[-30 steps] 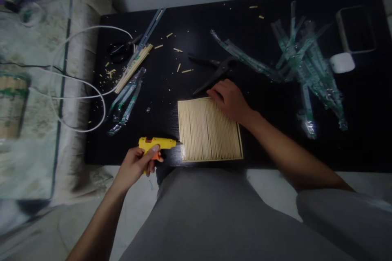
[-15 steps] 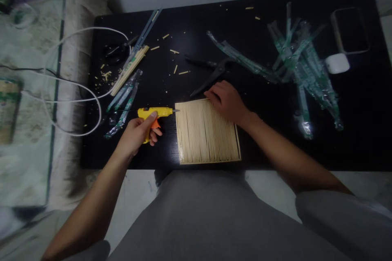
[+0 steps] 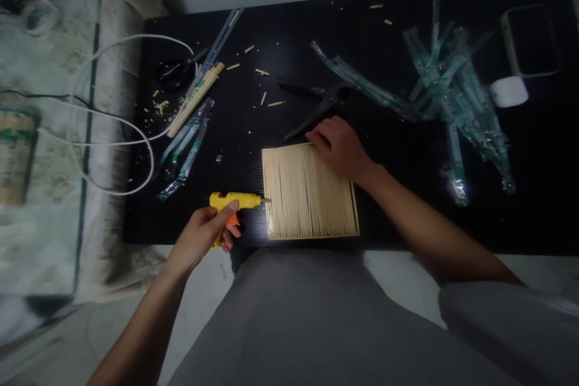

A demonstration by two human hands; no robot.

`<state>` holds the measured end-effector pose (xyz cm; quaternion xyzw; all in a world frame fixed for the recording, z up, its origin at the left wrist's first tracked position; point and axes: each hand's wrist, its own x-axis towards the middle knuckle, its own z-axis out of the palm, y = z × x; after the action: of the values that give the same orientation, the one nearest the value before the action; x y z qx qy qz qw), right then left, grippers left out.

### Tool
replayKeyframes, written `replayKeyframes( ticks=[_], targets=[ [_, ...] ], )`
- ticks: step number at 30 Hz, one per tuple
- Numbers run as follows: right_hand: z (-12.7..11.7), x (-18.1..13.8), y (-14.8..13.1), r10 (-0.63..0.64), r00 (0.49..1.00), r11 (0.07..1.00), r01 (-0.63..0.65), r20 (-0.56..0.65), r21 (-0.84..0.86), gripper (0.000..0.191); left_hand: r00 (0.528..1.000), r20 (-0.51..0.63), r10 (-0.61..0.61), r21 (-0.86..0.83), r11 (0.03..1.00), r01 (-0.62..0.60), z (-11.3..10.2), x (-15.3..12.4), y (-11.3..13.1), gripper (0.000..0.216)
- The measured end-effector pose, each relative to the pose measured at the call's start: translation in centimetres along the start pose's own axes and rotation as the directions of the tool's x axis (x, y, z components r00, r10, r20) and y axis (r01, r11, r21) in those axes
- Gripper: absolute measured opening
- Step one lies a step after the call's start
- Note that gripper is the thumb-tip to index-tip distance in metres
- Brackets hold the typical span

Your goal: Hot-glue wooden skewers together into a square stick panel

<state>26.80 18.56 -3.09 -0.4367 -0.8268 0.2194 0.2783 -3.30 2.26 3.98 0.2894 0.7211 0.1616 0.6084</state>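
- White cable [image 3: 113, 144] loops over the worktop's [image 3: 402, 157] left end.
- Left hand [image 3: 205, 229]: grip clamped round the glue gun [image 3: 237, 200], nozzle [image 3: 266, 201] at the mat's [image 3: 310, 199] left edge.
- Mat: flat on the worktop, between both hands.
- Right hand [image 3: 340, 143]: on the mat's far right; cannot tell if its grip is pinching.
- Wrappers [image 3: 465, 90]: heaped beyond.

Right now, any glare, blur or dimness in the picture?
Head view: dim overall; glints on the plastic wrappers; pale sheen on the black tabletop left of the stick panel; wrapped bundle at far left soft; yellow glue gun fairly distinct.
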Motion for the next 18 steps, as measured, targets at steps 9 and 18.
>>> replayKeyframes(
  ticks=[9,18],
  targets=[
    [-0.1,0.0,0.0,-0.003,1.000,1.000,0.003,0.001,-0.007,0.033,0.998,0.054,-0.026,0.066,0.998,0.022,0.2,-1.4,-0.6,0.057],
    [0.0,0.0,0.0,-0.004,1.000,1.000,0.004,0.002,-0.010,0.034,0.995,-0.078,0.065,0.006,0.998,-0.065,0.7,1.7,2.4,0.056]
  ],
)
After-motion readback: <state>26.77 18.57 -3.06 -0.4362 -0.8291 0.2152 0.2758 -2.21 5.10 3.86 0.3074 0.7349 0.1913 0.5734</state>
